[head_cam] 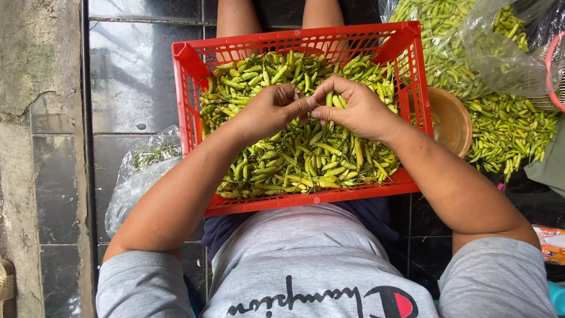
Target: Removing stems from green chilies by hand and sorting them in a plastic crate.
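A crate (pixel 187 106) rests on a seated person's lap, filled with chillies (pixel 306 156). Both hands meet above the crate's middle, the left hand (pixel 272 109) touching the right hand (pixel 350 106). A bowl (pixel 453 121) sits just right of the crate, with a plastic bag (pixel 471 47) of chillies behind it. Another bag (pixel 138 176) lies on the floor (pixel 129 70) at the crate's left.

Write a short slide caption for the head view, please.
Two hands, left hand and right hand, pinch chillies over a red crate.
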